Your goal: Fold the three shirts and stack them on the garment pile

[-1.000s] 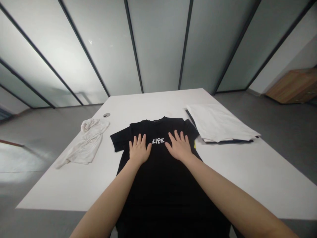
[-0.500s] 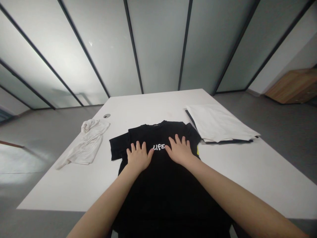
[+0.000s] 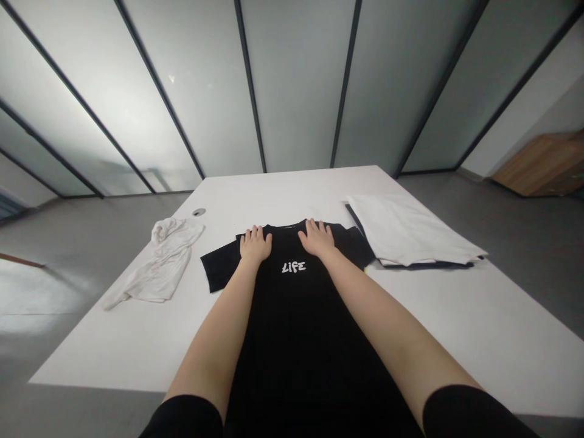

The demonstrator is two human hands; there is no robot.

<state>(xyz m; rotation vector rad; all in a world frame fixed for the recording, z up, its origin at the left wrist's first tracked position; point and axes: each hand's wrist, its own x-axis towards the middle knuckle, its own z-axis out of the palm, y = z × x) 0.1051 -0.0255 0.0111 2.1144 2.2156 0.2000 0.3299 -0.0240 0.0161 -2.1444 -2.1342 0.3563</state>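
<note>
On a white table (image 3: pixel 114 350), a black T-shirt (image 3: pixel 296 347) lies spread out face up, its collar pointing away from the person and its white "LIFE" print (image 3: pixel 294 266) just below the neckline. The left hand (image 3: pixel 255 245) and the right hand (image 3: pixel 317 238) rest palm down on the shirt's upper edge, on either side of the collar. Both are open, with fingers lightly spread and flat on the cloth, and neither visibly has hold of anything.

Left of the shirt lies a crumpled white garment (image 3: pixel 159 263), just beyond the shirt's sleeve but apart from it. Past it, a round grommet (image 3: pixel 199 212) is set into the tabletop. To the right, a folded white stack (image 3: pixel 406 231) sits on a dark garment (image 3: pixel 424 265), with the shirt's other sleeve reaching its edge. Beyond the table stand frosted glass partitions (image 3: pixel 296 91), and a wooden cabinet (image 3: pixel 538 164) sits far off to the right on a grey floor (image 3: pixel 524 243).

The forearms cover much of the shirt's body, and black sleeves (image 3: pixel 185 418) enter at the bottom of the view. The shirt's hem is cut off by the frame, and the dark garment's shape cannot be made out under the stack.
</note>
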